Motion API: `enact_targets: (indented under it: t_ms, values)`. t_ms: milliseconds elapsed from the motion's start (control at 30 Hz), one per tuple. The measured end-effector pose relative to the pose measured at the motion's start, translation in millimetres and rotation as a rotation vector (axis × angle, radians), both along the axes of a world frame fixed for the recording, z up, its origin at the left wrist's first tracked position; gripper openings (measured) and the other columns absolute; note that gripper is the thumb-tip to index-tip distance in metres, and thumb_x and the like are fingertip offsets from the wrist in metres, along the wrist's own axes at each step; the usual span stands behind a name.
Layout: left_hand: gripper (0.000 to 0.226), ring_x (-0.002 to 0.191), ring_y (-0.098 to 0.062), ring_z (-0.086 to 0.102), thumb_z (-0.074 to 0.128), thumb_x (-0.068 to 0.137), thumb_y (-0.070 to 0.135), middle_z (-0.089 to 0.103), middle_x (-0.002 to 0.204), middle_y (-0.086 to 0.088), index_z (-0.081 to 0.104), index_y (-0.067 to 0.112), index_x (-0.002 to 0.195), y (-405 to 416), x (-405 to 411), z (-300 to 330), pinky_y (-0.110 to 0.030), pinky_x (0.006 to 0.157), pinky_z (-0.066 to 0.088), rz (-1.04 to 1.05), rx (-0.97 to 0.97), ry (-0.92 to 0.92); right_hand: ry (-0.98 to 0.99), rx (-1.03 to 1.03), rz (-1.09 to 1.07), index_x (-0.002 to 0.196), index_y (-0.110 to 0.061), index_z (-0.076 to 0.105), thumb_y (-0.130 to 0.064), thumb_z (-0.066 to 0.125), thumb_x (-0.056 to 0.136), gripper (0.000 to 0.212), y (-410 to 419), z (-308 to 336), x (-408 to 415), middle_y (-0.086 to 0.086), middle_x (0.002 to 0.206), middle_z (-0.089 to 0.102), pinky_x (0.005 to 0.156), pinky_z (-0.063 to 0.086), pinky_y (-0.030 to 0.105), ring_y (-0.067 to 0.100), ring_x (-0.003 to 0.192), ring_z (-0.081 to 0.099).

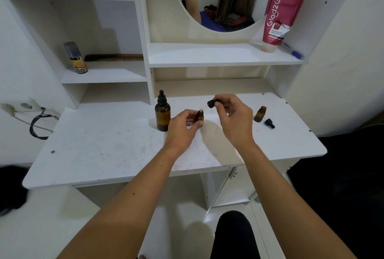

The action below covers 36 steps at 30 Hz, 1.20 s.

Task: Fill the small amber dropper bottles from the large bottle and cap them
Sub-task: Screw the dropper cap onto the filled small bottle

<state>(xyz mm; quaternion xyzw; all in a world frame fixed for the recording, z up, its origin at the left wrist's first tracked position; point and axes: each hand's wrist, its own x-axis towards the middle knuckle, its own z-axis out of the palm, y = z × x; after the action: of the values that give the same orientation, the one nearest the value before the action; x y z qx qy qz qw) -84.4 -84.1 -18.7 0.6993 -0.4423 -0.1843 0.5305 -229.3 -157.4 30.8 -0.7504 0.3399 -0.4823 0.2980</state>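
Head view: white laminate bench (99,146) under white shelving, my two bare forearms reaching in. Large amber glass bottle with black dropper cap (162,114) stands upright, capped, just left of my left hand (180,127). Left hand fingers are wrapped round a small amber glass dropper bottle (200,115), upright, mouth open, base at or just above the bench, can't tell which. Right hand (234,119) fingers pinch a black rubber-bulb dropper cap (213,103), its clear glass pipette (203,108) slanting down and left.

Key relation: pipette tip sits right at the open mouth of the held bottle, just up-right of it; pipette axis is tilted, bottle axis vertical. Right hand is nearer and does the moving, left only steadies. My guess: I'm either dispensing or about to seat the cap, so the cap needs tipping upright before it goes down.

Second small amber bottle (260,114), uncapped, stands right of my right hand, its loose black dropper cap (269,123) lying on its side just beside it.
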Motion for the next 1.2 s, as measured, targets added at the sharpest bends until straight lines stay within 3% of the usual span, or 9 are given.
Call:
enact_targets:
  t_ms: [233,400,533,633,700,800,933,1067,1200]
  values:
    - [0.031,0.098,-0.007,0.071,0.078,0.093,0.021,0.075,0.109,0.007,0.069,0.018,0.122,-1.1,2.6,-2.7,-0.028,0.094,0.060,-0.013,-0.013,-0.010,0.234,-0.226,0.106,0.117,-0.010,0.076,-0.001,0.070,0.097,0.023,-9.8,4.8,12.3,0.002,0.107,0.079,0.090,0.056,0.011,0.013,0.093,0.076]
    - [0.030,0.098,-0.007,0.071,0.077,0.094,0.021,0.075,0.108,0.007,0.069,0.016,0.122,-1.2,2.2,-2.5,-0.026,0.094,0.060,-0.018,-0.010,-0.019,0.344,-0.200,0.175,0.115,-0.009,0.078,0.002,0.069,0.095,0.024,-11.9,0.2,21.9,0.005,0.106,0.079,0.091,0.063,0.034,0.019,0.092,0.077]
    - [0.029,0.098,-0.008,0.071,0.077,0.094,0.020,0.075,0.109,0.005,0.069,0.015,0.121,-1.5,3.1,-2.9,-0.027,0.094,0.060,-0.012,-0.021,-0.013,0.317,-0.142,0.159,0.114,-0.009,0.078,0.000,0.072,0.094,0.022,-13.2,-2.9,21.9,0.005,0.104,0.079,0.089,0.063,0.030,0.017,0.089,0.075]
    - [0.030,0.097,-0.007,0.071,0.077,0.093,0.017,0.075,0.107,0.006,0.070,0.014,0.122,-2.0,4.0,-4.0,-0.027,0.093,0.060,-0.010,-0.021,-0.019,0.329,-0.077,0.104,0.109,-0.011,0.078,-0.015,0.079,0.093,0.016,-17.0,-4.4,21.9,0.002,0.095,0.078,0.084,0.062,0.031,0.017,0.084,0.074]
    - [0.030,0.098,-0.007,0.071,0.077,0.093,0.017,0.075,0.108,0.006,0.070,0.014,0.122,-2.3,3.2,-4.6,-0.028,0.094,0.060,-0.008,-0.015,-0.017,0.315,-0.060,0.099,0.112,-0.014,0.077,-0.019,0.080,0.093,0.020,-17.2,-5.7,19.2,-0.002,0.097,0.077,0.083,0.060,0.023,0.013,0.084,0.073]
    - [0.031,0.099,-0.009,0.071,0.077,0.093,0.019,0.075,0.111,0.005,0.069,0.015,0.123,-2.6,3.1,-5.3,-0.030,0.096,0.060,-0.007,-0.005,-0.012,0.300,-0.022,0.163,0.118,-0.016,0.077,-0.010,0.075,0.096,0.022,-16.4,-6.5,16.8,-0.007,0.109,0.077,0.086,0.054,0.009,0.002,0.089,0.073]
    - [0.031,0.099,-0.009,0.071,0.078,0.092,0.019,0.075,0.110,0.005,0.069,0.014,0.122,-2.3,3.1,-4.7,-0.030,0.095,0.060,-0.010,-0.002,0.007,0.315,0.030,0.173,0.113,-0.016,0.080,-0.005,0.072,0.097,0.021,-23.1,-5.4,17.9,-0.013,0.097,0.076,0.086,0.049,0.003,-0.016,0.086,0.068]
    - [0.031,0.099,-0.009,0.071,0.078,0.092,0.018,0.075,0.109,0.004,0.069,0.014,0.122,-3.3,3.3,-4.8,-0.031,0.095,0.060,-0.004,0.002,0.009,0.302,0.059,0.146,0.105,-0.016,0.079,-0.015,0.082,0.091,0.014,-24.5,-5.4,17.6,-0.010,0.088,0.075,0.078,0.051,0.005,-0.004,0.079,0.070]
    - [0.032,0.100,-0.010,0.071,0.078,0.093,0.018,0.075,0.111,0.004,0.069,0.015,0.123,-3.8,3.2,-5.2,-0.032,0.097,0.060,-0.001,0.010,0.006,0.288,0.025,0.174,0.115,-0.014,0.078,-0.010,0.076,0.095,0.021,-21.9,-9.0,14.4,-0.008,0.105,0.076,0.084,0.050,0.004,-0.003,0.089,0.071]
